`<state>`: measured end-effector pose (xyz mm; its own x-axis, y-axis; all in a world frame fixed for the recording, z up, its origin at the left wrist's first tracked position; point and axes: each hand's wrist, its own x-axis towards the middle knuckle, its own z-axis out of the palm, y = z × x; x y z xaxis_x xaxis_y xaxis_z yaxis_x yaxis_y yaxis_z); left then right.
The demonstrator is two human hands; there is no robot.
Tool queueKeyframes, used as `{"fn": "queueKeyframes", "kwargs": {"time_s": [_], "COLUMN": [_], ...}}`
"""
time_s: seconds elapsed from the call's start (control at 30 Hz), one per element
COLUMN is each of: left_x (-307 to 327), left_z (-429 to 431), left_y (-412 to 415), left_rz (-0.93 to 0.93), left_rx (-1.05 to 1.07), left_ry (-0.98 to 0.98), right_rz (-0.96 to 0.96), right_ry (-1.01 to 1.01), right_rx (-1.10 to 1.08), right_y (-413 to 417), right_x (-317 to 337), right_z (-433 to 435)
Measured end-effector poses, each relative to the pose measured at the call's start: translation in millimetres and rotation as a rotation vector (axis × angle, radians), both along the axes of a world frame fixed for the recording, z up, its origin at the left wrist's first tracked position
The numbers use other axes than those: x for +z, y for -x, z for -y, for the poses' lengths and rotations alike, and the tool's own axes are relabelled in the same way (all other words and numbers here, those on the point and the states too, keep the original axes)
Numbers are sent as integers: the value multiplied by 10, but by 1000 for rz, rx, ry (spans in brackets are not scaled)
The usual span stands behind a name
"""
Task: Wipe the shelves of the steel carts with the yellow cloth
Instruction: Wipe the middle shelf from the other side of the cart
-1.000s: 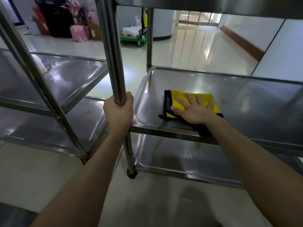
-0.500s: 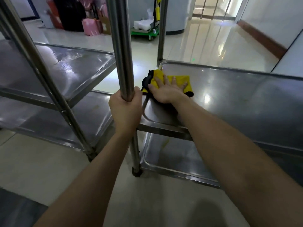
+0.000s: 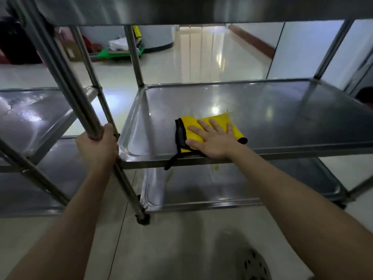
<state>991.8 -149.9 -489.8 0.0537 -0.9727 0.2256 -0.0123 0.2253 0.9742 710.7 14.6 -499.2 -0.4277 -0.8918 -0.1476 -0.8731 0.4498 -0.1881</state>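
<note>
cloth first: in the head view the folded yellow microfibre cloth with black edging (image 3: 219, 119) has come back from the far left corner of the shiny steel middle shelf (image 3: 282, 114) to its near rim, one black corner hanging over the edge. the right hand (image 3: 212, 140) lies flat on it, fingers straight and spread, pressing down. the left hand (image 3: 97, 145) is wrapped tight round the round steel upright post (image 3: 79, 102), steadying the cart. i judge that this out-and-back stroke covered only the shelf's left end. its wide right part and the lower steel shelf (image 3: 222, 188) look yet to be wiped.
</note>
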Motion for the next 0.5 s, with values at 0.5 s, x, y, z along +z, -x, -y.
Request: {"fn": "queueKeyframes", "kwargs": {"time_s": [0.5], "left_x": [15], "left_z": [-181], "left_y": [43], "left_rz": [-65], "left_rx": [-33], "left_ry": [83], "right_rz": [5], "right_ry": [-32], "right_rx": [-134], "right_y": [462], "right_x": [144], "right_z": [1618]}}
